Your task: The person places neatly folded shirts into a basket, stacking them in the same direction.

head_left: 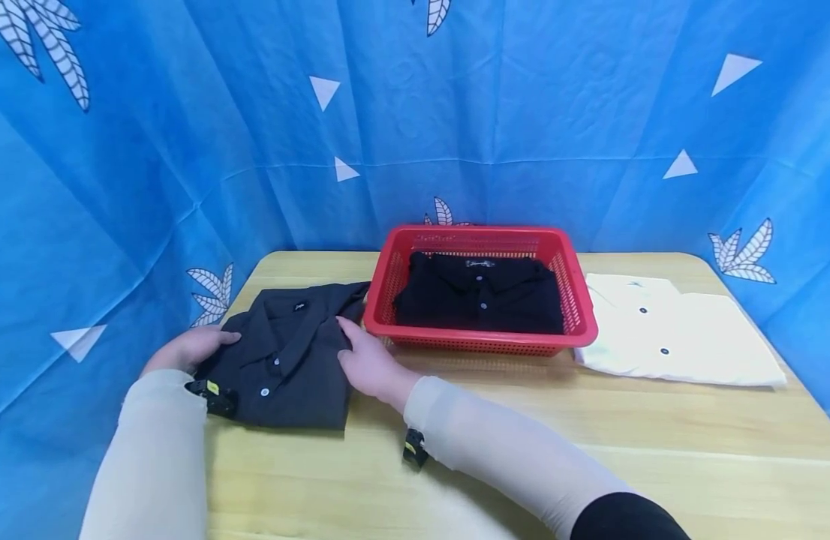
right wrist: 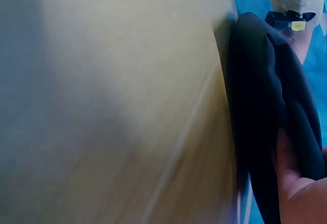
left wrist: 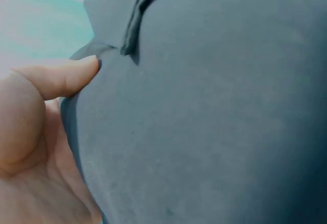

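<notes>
A folded dark grey polo shirt (head_left: pixel 300 390), collar at the back and pale buttons down the front, lies at the table's left. My left hand (head_left: pixel 195 347) grips its left edge; in the left wrist view the thumb (left wrist: pixel 76 75) presses on top while the fingers are hidden behind the cloth (left wrist: pixel 194 132). On the opposite edge, my right hand (head_left: pixel 371 364) pinches the shirt beside the basket. The right wrist view has this hand's thumb (right wrist: pixel 287 157) against the dark folded layers (right wrist: pixel 260 91), which bulge at the side.
A red plastic basket (head_left: pixel 482 341) stands close to the shirt's right, with a folded black polo shirt (head_left: pixel 449 300) inside. Right of it lies a folded white shirt (head_left: pixel 699 337), partly behind the basket's rim. The wooden table (head_left: pixel 307 487) backs onto a blue curtain (head_left: pixel 415 112).
</notes>
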Motion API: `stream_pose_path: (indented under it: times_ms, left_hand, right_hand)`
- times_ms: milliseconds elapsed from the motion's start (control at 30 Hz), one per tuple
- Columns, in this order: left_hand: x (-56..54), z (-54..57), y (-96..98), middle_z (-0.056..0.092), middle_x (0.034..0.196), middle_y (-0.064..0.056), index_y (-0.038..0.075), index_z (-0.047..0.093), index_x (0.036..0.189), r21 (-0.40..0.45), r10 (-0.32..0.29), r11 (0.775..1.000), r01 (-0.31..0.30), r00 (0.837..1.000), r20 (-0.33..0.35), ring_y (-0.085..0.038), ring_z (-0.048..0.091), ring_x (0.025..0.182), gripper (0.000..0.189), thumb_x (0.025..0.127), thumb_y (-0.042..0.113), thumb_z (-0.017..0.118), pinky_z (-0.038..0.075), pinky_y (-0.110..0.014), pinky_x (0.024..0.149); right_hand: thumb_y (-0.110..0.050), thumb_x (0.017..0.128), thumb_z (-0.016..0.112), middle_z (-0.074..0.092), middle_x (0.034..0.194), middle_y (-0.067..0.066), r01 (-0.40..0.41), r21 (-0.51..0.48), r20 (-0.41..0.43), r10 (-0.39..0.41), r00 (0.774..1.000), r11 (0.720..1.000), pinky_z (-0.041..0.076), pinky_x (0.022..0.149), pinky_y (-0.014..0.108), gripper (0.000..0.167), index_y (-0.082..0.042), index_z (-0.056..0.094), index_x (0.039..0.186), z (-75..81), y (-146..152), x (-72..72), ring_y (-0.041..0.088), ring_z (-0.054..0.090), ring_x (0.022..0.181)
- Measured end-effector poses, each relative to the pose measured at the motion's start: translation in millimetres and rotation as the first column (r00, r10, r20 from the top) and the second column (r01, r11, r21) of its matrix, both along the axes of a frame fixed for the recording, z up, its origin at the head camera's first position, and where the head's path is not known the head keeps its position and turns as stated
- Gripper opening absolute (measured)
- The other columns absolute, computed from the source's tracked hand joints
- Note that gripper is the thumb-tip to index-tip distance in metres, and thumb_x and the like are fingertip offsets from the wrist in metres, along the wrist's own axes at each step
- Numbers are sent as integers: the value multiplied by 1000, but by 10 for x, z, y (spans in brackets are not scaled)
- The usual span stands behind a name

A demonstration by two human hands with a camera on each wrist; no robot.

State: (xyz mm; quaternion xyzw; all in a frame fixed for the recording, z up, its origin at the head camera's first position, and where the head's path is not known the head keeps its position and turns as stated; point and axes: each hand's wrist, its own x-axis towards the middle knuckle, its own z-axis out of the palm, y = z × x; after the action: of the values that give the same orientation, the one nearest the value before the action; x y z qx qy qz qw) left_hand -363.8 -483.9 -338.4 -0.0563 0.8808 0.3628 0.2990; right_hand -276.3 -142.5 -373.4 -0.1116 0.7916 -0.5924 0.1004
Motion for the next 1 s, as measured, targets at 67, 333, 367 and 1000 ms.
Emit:
stream_pose_path:
  times_ms: [67,333,367,1000]
  left_hand:
    - [15,-12,-31,18,154,-39,-18,10,152,19,-25,1000,25,1000,0,-51,31,137,75,108,35,41,30,-58,114]
    - [67,-27,-73,29,153,-33,-10,15,156,130,-43,991,42,999,10,-38,46,129,74,108,38,44,45,-43,105]
    - [72,-22,-70,28,154,-32,-9,14,156,147,-50,988,49,999,4,-36,47,129,74,108,37,45,46,-40,103]
    - [60,609,411,24,162,-23,4,20,161,144,-171,966,215,948,-270,-41,28,144,67,109,38,45,29,-56,115]
  right_hand:
    - [-12,105,50,44,156,0,-30,18,-24,30,999,999,33,116,37,58,-22,33,160,29,-10,28,14,39,143]
    - [-15,106,49,40,157,-7,-84,97,-125,96,988,992,32,116,35,56,-29,35,159,151,-21,102,10,35,144]
    - [-14,106,49,40,157,-8,-83,98,-137,96,986,992,32,116,34,56,-30,36,159,170,-11,111,9,34,144]
    - [-7,105,47,46,154,-5,-21,18,-197,24,980,1000,32,116,35,56,-27,40,157,595,630,-22,9,40,140]
